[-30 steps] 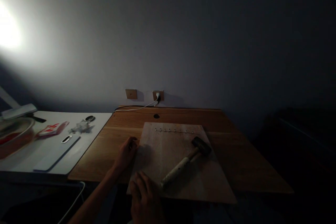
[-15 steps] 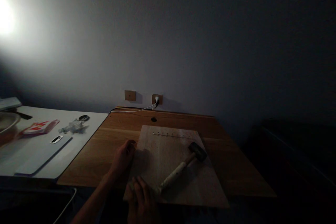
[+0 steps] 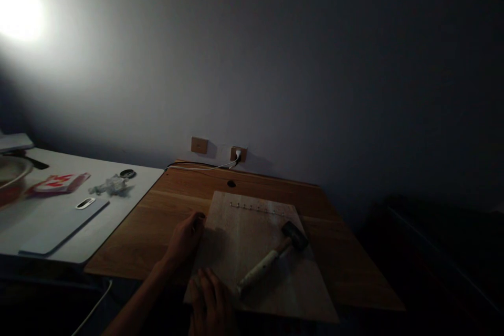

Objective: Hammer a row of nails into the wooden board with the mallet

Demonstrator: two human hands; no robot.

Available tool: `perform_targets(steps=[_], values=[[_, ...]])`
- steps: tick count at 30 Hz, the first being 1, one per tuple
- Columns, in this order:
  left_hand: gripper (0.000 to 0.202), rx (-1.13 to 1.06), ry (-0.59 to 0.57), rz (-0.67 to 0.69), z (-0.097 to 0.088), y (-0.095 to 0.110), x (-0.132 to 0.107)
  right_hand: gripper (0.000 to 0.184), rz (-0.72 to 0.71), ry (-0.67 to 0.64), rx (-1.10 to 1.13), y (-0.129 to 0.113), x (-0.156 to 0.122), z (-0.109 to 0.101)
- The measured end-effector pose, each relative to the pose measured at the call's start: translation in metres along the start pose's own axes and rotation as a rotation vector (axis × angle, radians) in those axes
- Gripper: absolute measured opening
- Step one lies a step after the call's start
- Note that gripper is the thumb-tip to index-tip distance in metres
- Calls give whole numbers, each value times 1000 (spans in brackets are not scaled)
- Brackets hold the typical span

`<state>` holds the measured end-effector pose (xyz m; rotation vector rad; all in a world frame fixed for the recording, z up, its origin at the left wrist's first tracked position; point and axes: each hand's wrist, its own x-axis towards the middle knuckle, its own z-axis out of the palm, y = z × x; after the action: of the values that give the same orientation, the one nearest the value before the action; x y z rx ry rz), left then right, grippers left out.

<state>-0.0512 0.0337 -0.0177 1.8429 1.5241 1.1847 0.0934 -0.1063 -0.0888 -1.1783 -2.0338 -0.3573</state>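
A pale wooden board (image 3: 252,231) lies on a brown wooden desk (image 3: 165,220). A row of several small nails (image 3: 255,207) stands along its far edge. A hammer (image 3: 271,260) with a black head and a light handle lies slantwise on the board. My left hand (image 3: 185,239) rests against the board's left edge with curled fingers. My right hand (image 3: 210,302) lies on the board's near left corner, fingers stretched out, just short of the hammer handle's end.
A white table (image 3: 59,220) stands to the left with a flat grey slab (image 3: 63,228), a red packet (image 3: 55,184), a bowl (image 3: 10,173) and small items. Wall sockets (image 3: 238,154) hold a plugged white cable. A bright lamp glows at top left. The right side is dark.
The view has drifted, so the board and hammer sit slightly lower and further left. Both hands stay where they were on the board.
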Motion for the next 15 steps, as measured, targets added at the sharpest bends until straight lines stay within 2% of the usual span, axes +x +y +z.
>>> perform_targets(steps=[6, 9, 15], values=[[26, -2, -8, 0, 1, -2, -1, 46, -25, -6, 2, -1, 5, -8], [26, 2, 0, 17, 1, -2, -1, 44, 8, 17, 2, -3, 8, -11], [26, 30, 31, 14, 1, -2, 2, 44, 22, -53, 24, -3, 5, -11]])
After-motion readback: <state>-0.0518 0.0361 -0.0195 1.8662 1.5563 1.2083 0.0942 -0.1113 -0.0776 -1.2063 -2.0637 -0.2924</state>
